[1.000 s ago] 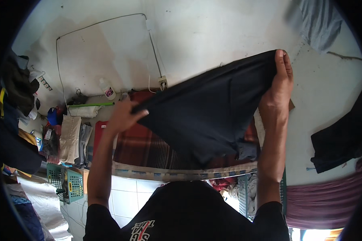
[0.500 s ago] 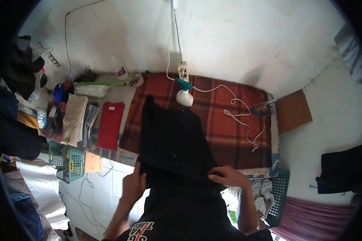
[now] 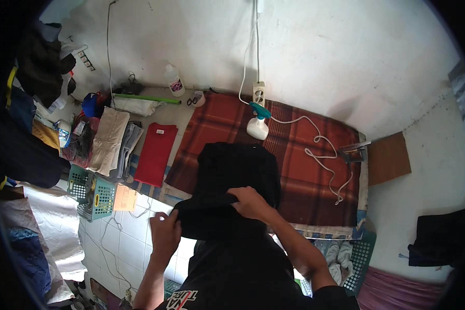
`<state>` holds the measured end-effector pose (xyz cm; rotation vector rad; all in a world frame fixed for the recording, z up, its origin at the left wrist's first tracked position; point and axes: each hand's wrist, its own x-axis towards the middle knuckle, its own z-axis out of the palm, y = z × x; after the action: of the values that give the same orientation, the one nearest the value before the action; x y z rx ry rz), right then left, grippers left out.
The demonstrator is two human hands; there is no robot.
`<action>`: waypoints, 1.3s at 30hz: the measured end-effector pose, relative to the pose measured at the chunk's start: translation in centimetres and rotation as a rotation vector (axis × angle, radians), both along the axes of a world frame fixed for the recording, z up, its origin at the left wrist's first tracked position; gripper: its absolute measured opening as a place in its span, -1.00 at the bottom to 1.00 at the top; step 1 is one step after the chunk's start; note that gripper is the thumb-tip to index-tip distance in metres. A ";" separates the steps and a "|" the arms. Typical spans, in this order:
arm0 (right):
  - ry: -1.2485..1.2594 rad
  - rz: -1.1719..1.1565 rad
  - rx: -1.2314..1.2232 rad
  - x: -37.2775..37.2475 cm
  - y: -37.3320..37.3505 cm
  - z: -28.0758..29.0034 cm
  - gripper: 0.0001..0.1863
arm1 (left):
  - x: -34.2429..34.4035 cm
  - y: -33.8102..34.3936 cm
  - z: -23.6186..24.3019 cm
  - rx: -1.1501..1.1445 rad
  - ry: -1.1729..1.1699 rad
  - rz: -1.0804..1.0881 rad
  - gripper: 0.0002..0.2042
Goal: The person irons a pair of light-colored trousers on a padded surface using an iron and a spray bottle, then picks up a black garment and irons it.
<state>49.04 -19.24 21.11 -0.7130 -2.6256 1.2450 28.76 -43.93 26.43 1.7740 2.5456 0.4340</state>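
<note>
A black garment lies over the near part of the checked red-brown blanket, its near portion hanging toward my body. My left hand pinches its left edge near the blanket's front corner. Higher and closer to the middle, my right hand is closed on a fold of the same dark cloth. The garment's exact kind is hard to make out, as its layers blend into each other. Just beyond it stands a white spray bottle with a teal head.
A folded red shirt and beige folded trousers lie to the left. At the right an iron rests beside a brown board, its pale cord looping over the blanket. Green baskets stand below the table's edge.
My right hand has moved left and farther up, from the garment's right edge onto its middle, carrying a fold. The garment now looks narrower and more squared. My left hand keeps its edge.
</note>
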 end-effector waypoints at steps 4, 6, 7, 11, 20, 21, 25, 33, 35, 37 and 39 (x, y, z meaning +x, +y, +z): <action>0.096 0.205 -0.300 -2.7 -2.3 9.4 -0.65 | 5.3 -0.8 -1.9 0.508 -0.482 -0.297 -0.82; 0.065 0.370 -0.403 -5.0 -5.7 12.2 -0.56 | 7.2 1.0 -8.7 0.181 -0.291 -0.310 -0.68; 0.012 0.453 -0.451 -5.4 -7.1 12.8 -0.51 | 7.9 3.2 -11.3 0.045 -0.260 -0.288 -0.67; -0.001 0.586 -0.800 -4.7 -13.1 14.7 -0.35 | 9.3 7.0 -12.8 -0.130 -0.330 -0.257 -0.64; -0.122 0.420 -0.418 -0.8 -7.7 16.1 -0.52 | 7.1 7.6 -10.8 -0.236 -0.708 -0.277 -0.56; 0.015 0.135 -0.605 -0.2 -5.0 14.2 -0.54 | 6.5 7.4 -10.1 -0.248 -0.794 -0.277 -0.55; 0.690 -0.938 -1.115 4.9 8.7 -4.5 -0.45 | 2.5 6.1 -6.1 -0.316 -1.289 -0.351 -0.51; 0.635 -1.172 -1.001 15.0 14.7 -14.8 -0.41 | -0.7 9.0 5.4 0.569 -2.080 -0.163 -0.46; -0.079 -0.935 0.166 7.5 10.3 -7.4 -0.43 | 0.4 9.6 7.0 0.744 -2.031 -0.094 -0.47; 0.361 -0.683 0.514 3.8 5.7 2.0 -0.27 | 1.3 11.2 7.3 0.784 -1.908 -0.198 -0.43; 0.448 -0.183 0.136 2.8 1.1 8.7 -0.24 | 2.7 13.2 8.1 0.796 -1.858 -0.213 -0.39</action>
<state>51.84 -18.11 29.81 -0.5582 -2.2015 1.0224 31.41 -30.70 34.53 0.6516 0.8076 1.9301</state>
